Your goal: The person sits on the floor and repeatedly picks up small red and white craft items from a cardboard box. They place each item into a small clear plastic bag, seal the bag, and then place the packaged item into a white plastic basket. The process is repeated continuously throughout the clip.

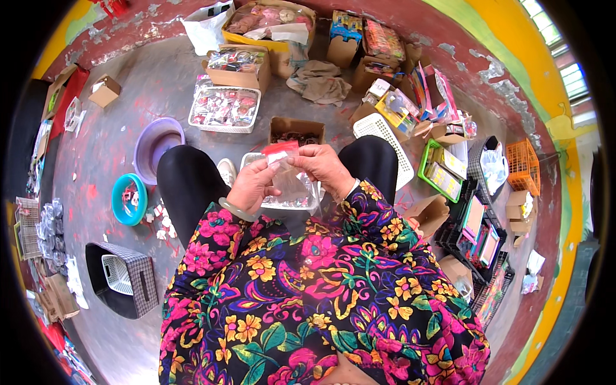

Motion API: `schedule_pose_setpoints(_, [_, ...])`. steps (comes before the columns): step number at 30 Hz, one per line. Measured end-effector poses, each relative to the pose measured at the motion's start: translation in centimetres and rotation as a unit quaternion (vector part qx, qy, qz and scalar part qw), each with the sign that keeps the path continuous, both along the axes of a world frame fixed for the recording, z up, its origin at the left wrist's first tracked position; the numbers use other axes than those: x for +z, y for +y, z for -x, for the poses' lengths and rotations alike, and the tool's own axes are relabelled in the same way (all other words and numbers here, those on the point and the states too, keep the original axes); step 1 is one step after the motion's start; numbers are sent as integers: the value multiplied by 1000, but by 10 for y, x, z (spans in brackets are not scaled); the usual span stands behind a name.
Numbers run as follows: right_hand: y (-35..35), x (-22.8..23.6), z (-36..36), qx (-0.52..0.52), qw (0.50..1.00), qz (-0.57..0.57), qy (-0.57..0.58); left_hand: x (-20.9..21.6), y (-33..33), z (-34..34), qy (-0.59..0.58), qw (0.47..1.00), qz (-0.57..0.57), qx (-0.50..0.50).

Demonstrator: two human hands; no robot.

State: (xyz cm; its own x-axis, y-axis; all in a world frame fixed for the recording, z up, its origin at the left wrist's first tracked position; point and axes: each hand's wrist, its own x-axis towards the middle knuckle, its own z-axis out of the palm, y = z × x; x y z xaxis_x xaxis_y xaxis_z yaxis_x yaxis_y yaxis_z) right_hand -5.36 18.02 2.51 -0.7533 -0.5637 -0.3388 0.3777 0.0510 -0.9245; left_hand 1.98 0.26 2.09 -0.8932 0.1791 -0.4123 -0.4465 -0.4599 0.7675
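A small clear plastic bag with a red and white top (281,149) is held up in front of me, above my lap. My left hand (252,187) pinches its left side, and a pale bangle is on that wrist. At the bag's upper right, my right hand (324,168) grips it between thumb and fingers. Below both hands stands a white basket (248,158) between my knees, with clear plastic showing in it. Just beyond is an open cardboard box (277,123) holding dark brown small items I cannot make out.
To the left are a purple basin (142,144), a teal basin (116,200) with pieces inside, and white scraps (165,221) on the floor. Ahead sits a white basket (256,114) of packaged items. A white perforated basket (385,144) and a green crate (423,168) lie right.
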Motion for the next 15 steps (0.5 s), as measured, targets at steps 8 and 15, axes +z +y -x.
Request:
schedule_pose_setpoints(8, [-1,5,-5,-33,999,22,5,-2,5,0,-8,998,-33,51])
schedule_pose_setpoints(15, [-5,-2,-5,-41,989,136,35,-7,3,1,-17,996,-65,55])
